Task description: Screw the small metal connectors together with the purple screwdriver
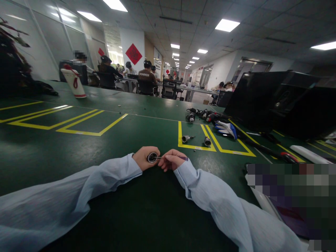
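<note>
My left hand (143, 157) is closed round a small round metal part (152, 157), held just above the green table (78, 157). My right hand (172, 160) pinches a thin tool with a purple handle (183, 158). Its metal tip points into the round part. Both hands meet at the table's middle, and light blue sleeves cover both arms.
Two small metal cylinders (186, 138) (207, 141) lie inside a yellow-taped box. Behind them are several black connectors (199, 114), a blue-white glove (225, 128) and black cases (283, 101). A white cup (74, 82) stands far left. People sit at distant desks.
</note>
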A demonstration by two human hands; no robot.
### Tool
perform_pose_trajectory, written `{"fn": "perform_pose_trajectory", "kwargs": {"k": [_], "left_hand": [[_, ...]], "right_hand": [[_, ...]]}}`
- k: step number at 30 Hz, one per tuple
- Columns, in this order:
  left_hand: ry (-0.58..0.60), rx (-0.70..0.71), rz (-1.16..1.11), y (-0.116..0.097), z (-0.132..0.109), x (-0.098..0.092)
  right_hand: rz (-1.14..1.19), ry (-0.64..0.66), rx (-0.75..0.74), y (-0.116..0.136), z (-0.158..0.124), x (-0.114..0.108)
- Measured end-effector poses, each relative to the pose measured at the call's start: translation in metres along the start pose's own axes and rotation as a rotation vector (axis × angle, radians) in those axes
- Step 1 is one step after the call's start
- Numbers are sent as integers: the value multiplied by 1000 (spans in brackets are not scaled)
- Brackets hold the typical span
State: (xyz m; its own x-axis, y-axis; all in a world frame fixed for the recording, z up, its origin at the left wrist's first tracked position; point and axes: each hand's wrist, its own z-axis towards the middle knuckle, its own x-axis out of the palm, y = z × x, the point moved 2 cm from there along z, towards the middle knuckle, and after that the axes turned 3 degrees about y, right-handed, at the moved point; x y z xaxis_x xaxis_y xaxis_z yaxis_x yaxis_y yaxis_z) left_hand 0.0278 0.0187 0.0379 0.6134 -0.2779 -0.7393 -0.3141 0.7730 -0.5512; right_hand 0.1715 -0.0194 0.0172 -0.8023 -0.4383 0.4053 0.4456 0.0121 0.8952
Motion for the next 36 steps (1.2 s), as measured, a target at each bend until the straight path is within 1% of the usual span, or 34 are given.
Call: {"fn": "perform_pose_trajectory", "kwargs": {"k": [3,6,14,18,22,25,31,34,36], "left_hand": [[-3,-29,-68,2,0,1],[-11,-43,-80,3,0,1],[-12,-41,74,0,0,1],[16,-14,135,1,0,2],[45,15,147,0,0,2],[70,29,135,-1,0,2],[46,18,73,-2,0,3],[63,37,17,-1,-1,3],[65,32,-6,-1,-1,3]], "right_hand": [[32,18,-5,0,0,0],[4,6,-34,0,-1,1],[-310,-139,-165,7,-9,6],[-430,-228,-170,9,-11,11],[-521,-261,-153,7,-12,15],[-450,-243,-108,5,-10,13],[-69,-109,4,1,-1,2],[10,-50,46,1,1,-1],[19,-44,46,3,1,0]]}}
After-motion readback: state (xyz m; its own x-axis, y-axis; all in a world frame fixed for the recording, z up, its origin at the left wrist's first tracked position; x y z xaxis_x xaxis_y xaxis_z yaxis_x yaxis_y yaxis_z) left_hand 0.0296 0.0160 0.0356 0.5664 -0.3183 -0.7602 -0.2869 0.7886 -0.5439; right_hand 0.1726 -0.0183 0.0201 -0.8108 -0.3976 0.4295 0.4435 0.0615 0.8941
